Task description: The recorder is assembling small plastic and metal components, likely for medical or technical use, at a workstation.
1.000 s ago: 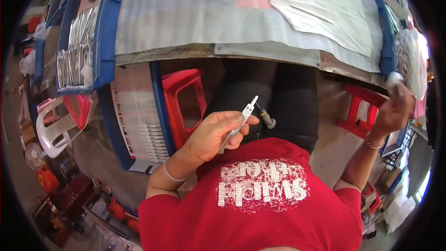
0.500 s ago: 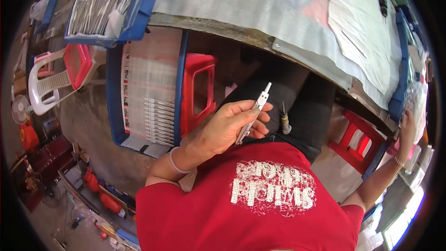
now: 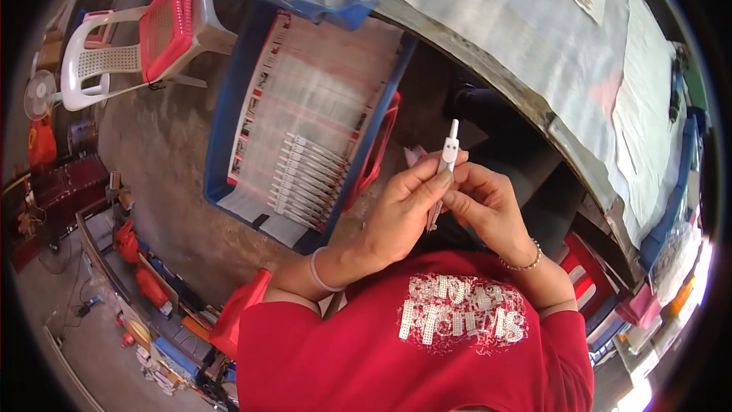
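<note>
Both hands now meet on the white compass [image 3: 450, 154]; half a second ago only the left hand held it, with the right arm stretched out toward the red stool at 4 o'clock. View has also swung left, bringing the blue tray under the table into fuller sight.

Compass stands nearly upright just above frame centre, its white head poking out above the fingertips, its lower legs hidden behind the fingers. Left hand [image 3: 400, 214] closed on it from 8 o'clock, thumb and forefinger pinching the upper shaft. Right hand [image 3: 488, 210] closed on it from 4 o'clock, fingertips touching the left hand's. White band on the left wrist, bead bracelet [image 3: 522, 265] on the right.

At 10 o'clock of the hands: blue tray [image 3: 221, 126] lined with printed paper, a row of white compasses [image 3: 305, 179] laid side by side near its lower end. Red stool [image 3: 377, 156] just beside the tray's right edge. Table [image 3: 549, 61] under grey cloth runs from 12 to 3 o'clock. Plastic chair [image 3: 145, 38], red and white, at 10 o'clock, well apart. Red shirt [image 3: 412, 343] fills 6 o'clock.
</note>
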{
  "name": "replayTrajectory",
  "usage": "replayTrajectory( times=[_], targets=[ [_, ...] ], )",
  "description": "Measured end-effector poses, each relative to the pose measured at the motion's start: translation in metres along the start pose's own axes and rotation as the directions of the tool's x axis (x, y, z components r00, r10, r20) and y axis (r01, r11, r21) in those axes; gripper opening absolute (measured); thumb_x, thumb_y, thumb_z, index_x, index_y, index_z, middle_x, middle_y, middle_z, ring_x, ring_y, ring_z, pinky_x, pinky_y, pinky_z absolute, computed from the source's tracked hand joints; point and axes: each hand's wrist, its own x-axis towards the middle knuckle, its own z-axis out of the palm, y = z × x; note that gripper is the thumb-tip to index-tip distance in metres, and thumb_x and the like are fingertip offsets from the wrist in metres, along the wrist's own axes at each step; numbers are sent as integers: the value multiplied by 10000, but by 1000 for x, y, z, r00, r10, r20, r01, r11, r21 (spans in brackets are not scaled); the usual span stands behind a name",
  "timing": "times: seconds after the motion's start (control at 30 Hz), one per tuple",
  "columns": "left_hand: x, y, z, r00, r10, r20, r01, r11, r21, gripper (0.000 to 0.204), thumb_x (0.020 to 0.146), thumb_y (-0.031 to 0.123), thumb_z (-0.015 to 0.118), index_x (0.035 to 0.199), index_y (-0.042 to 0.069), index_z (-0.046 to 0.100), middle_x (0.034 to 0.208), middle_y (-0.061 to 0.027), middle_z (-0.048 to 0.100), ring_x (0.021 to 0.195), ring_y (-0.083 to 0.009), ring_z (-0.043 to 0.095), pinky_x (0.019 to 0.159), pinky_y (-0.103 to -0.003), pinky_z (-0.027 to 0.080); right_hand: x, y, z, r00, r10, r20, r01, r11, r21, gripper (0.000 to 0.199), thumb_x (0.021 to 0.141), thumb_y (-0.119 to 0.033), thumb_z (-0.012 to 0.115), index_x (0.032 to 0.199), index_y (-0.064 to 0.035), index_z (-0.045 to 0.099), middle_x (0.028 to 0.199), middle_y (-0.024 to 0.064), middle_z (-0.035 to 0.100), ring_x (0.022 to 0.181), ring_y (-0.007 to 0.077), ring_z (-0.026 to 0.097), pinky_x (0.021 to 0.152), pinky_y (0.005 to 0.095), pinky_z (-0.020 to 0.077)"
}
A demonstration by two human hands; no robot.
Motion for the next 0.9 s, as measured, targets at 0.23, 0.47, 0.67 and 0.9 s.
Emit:
replayTrajectory(
  times=[0.23, 0.47, 0.67, 0.9],
  targets=[
    [11, 52, 45, 971, -9, 239, -77, 934, 349, 413, 1025, 155, 379, 1387, -45, 381, 1399, -107, 440, 1233, -181, 470, 999, -292, 413, -23, -40, -1, 991, -89, -101, 106, 978, 181, 94, 918, -84, 612, 965, -7, 587, 750, -2, 597, 566, 47, 527, 504, 179, 414],
    [87, 48, 134, 885, -347, 311, 233, 907, 351, 440, 1021, 175, 390, 1396, -51, 357, 1401, -141, 441, 1189, -208, 507, 920, -313, 481, -61, -79, -74, 942, -71, -329, 172, 941, 291, 110, 916, -106, 615, 937, -1, 593, 720, 13, 610, 538, 55, 525, 478, 181, 396],
    [144, 19, 197, 810, -528, 255, 441, 835, 329, 420, 1028, 180, 380, 1392, -29, 378, 1113, -106, 583, 856, -163, 596, 780, -269, 487, -87, -87, -141, 919, 2, -394, 171, 898, 405, 110, 924, -127, 609, 942, -19, 602, 706, -8, 594, 537, 38, 519, 475, 177, 386],
    [182, -13, 238, 769, -609, 194, 506, 766, 396, 429, 1023, 164, 388, 1402, -34, 358, 1220, -114, 555, 904, -161, 588, 807, -276, 487, -105, -80, -193, 902, -10, -431, 262, 807, 530, 85, 918, -101, 610, 952, -24, 593, 713, -20, 578, 537, 37, 514, 475, 177, 386]
  ],
)
